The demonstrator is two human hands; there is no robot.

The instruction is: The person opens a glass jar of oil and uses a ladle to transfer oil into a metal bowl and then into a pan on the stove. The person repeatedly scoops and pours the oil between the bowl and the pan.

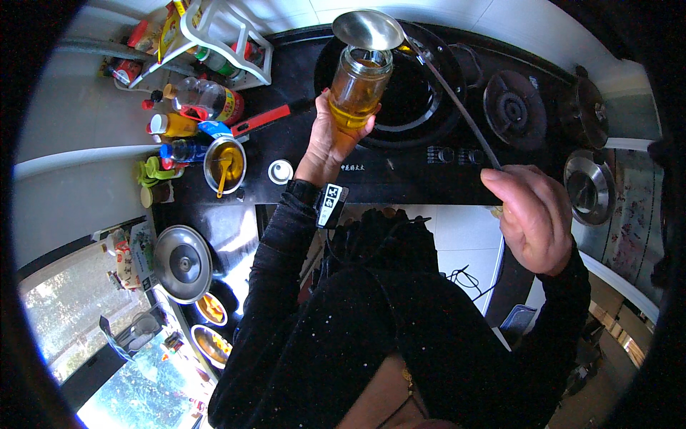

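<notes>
My left hand [336,131] grips a glass jar [360,88] of yellow oil, its mouth uncovered. The jar is held up over the front left rim of a black wok [423,107] on the stove. In my right hand [530,214] is the end of a long-handled metal ladle [370,29], whose bowl is tilted right at the jar's mouth. I cannot tell whether the bowl touches the glass. Part of the wok is hidden behind the jar and the ladle.
A metal bowl with orange contents and a spoon [225,163] stands left, near a white lid [280,171]. Bottles [209,102] and a white rack [230,32] line the left wall. To the right are a bare burner [513,110], a lidded pot [587,115] and a metal basin [589,187].
</notes>
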